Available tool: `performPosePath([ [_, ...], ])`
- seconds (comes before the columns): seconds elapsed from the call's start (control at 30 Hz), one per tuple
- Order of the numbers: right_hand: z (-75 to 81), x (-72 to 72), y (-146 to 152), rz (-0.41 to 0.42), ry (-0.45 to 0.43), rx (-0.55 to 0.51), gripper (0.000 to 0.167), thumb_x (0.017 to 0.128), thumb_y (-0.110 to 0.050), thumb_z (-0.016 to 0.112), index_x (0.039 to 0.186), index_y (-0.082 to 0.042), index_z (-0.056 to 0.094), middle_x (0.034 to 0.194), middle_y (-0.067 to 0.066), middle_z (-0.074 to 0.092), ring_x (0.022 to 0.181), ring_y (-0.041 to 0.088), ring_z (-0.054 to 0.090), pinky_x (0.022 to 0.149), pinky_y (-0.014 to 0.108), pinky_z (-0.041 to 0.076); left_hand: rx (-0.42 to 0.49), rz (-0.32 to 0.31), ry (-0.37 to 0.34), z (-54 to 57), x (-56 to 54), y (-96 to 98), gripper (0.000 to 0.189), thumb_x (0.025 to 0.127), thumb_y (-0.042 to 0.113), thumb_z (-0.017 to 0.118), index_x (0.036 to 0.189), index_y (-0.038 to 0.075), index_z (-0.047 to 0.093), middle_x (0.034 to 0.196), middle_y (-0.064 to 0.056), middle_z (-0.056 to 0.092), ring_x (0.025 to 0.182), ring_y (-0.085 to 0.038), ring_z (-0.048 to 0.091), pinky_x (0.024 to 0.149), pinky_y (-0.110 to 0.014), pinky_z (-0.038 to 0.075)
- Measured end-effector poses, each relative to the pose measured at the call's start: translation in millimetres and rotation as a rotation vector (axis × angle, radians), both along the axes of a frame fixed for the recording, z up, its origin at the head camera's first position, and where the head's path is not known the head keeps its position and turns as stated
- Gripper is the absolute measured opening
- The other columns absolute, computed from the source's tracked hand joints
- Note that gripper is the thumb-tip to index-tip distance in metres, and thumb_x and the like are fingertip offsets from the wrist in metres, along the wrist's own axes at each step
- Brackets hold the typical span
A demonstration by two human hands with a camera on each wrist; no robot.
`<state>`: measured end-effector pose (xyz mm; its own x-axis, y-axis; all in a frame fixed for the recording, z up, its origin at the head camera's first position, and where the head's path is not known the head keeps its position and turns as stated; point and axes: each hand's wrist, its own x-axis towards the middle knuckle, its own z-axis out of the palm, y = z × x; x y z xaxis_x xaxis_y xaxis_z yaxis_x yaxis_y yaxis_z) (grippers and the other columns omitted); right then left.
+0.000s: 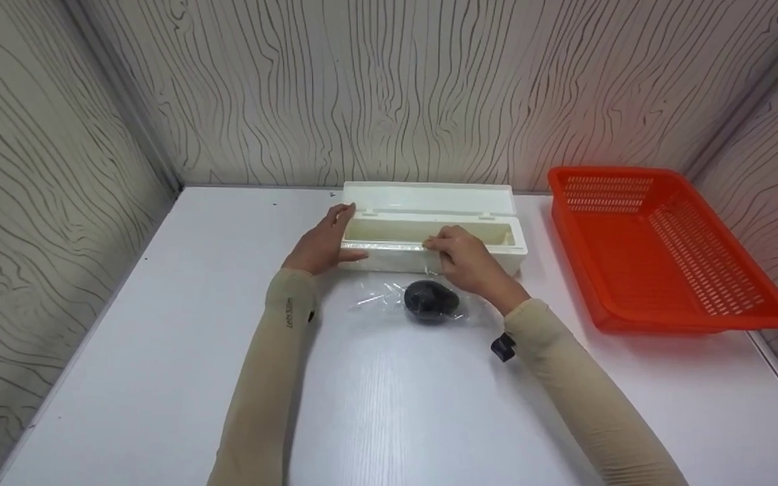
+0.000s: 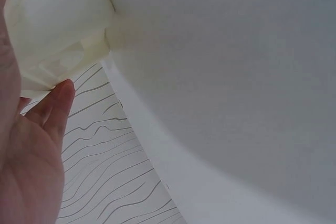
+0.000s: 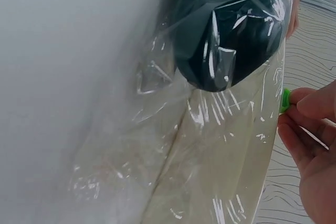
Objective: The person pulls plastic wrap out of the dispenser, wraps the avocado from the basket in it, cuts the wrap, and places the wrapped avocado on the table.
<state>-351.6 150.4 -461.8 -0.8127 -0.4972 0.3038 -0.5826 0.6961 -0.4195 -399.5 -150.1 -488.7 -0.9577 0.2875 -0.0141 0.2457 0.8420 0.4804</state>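
A long white cling film dispenser box (image 1: 389, 260) stands near the back of the table, its hinged lid (image 1: 429, 198) thrown back. My left hand (image 1: 316, 244) grips the box's left end, thumb along the front and fingers over the top. Along the front rim, my right hand (image 1: 469, 262) pinches a small green slide cutter (image 3: 285, 100), best seen in the right wrist view. Clear cling film (image 3: 220, 156) hangs down the box front onto the table. It covers a dark, rounded, avocado-like object (image 1: 424, 300) just before the box. The box's inside is only partly visible.
A red plastic basket (image 1: 686, 317) with slotted walls stands at the right of the table, close to the box's right end. Wood-patterned panels (image 1: 389, 88) rise behind the table and at both sides. White tabletop (image 1: 375, 418) stretches between the forearms.
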Motion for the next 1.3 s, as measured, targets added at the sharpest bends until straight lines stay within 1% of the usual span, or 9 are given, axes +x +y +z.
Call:
performPosePath([
  [0.2,-0.2,-2.3,-13,0.036,0.006,0.022,0.036,0.097,0.005,0.050,0.123,0.001,0.074,0.105,0.017,0.067,0.100,0.031,0.062,0.090,0.045,0.056,-0.011,0.010,-0.006,0.2,1.1,-0.3,0.107,0.088,0.057,0.075,0.168,0.025,0.011,0.174,-0.002,0.016,0.157,-0.030,0.029,0.127,-0.048,0.031],
  [0.43,5.7,-3.1,-39,0.085,-0.063,0.085,0.044,0.097,0.005,0.045,0.134,-0.002,0.068,0.118,0.018,0.064,0.110,0.031,0.059,0.097,0.045,0.054,-0.003,0.013,-0.007,-1.2,-1.2,2.8,0.107,0.089,0.059,0.074,0.168,0.027,0.010,0.174,0.000,0.015,0.155,-0.030,0.033,0.125,-0.049,0.033],
  [0.6,8.2,-4.3,-55,0.104,-0.060,0.126,0.046,0.097,0.006,0.044,0.135,-0.002,0.068,0.116,0.018,0.064,0.109,0.032,0.058,0.096,0.046,0.053,0.000,0.014,-0.005,-1.9,-0.8,2.5,0.106,0.088,0.058,0.074,0.168,0.027,0.011,0.173,0.001,0.016,0.155,-0.029,0.034,0.125,-0.049,0.034],
  [0.77,11.0,-5.1,-65,0.110,-0.061,0.156,0.046,0.097,0.007,0.044,0.136,-0.003,0.067,0.119,0.019,0.064,0.112,0.032,0.059,0.099,0.046,0.053,-0.008,0.004,0.025,-1.9,-0.5,0.5,0.106,0.088,0.056,0.075,0.168,0.025,0.012,0.172,-0.001,0.019,0.154,-0.028,0.035,0.124,-0.048,0.036],
  [1.03,15.4,-7.0,-80,0.115,-0.097,0.161,0.045,0.098,0.005,0.045,0.138,-0.003,0.066,0.122,0.018,0.064,0.116,0.033,0.059,0.103,0.045,0.053,-0.006,0.010,0.037,-2.9,-1.1,-0.4,0.107,0.087,0.055,0.077,0.168,0.025,0.012,0.172,-0.002,0.019,0.154,-0.029,0.035,0.124,-0.048,0.036],
  [1.17,15.1,-8.3,-87,0.133,-0.105,0.171,0.045,0.097,0.007,0.047,0.137,-0.002,0.066,0.123,0.019,0.063,0.118,0.034,0.059,0.105,0.046,0.052,0.000,0.006,0.038,-3.6,-0.6,-0.7,0.107,0.088,0.052,0.078,0.168,0.023,0.013,0.173,-0.003,0.019,0.153,-0.030,0.036,0.123,-0.049,0.037],
  [1.3,16.1,-9.7,-96,0.155,-0.106,0.187,0.046,0.096,0.007,0.047,0.137,-0.001,0.065,0.124,0.019,0.063,0.120,0.035,0.058,0.107,0.046,0.051,0.023,0.002,0.041,-3.6,-1.1,-0.2,0.107,0.087,0.049,0.080,0.168,0.023,0.014,0.172,-0.002,0.020,0.152,-0.030,0.038,0.123,-0.049,0.038],
])
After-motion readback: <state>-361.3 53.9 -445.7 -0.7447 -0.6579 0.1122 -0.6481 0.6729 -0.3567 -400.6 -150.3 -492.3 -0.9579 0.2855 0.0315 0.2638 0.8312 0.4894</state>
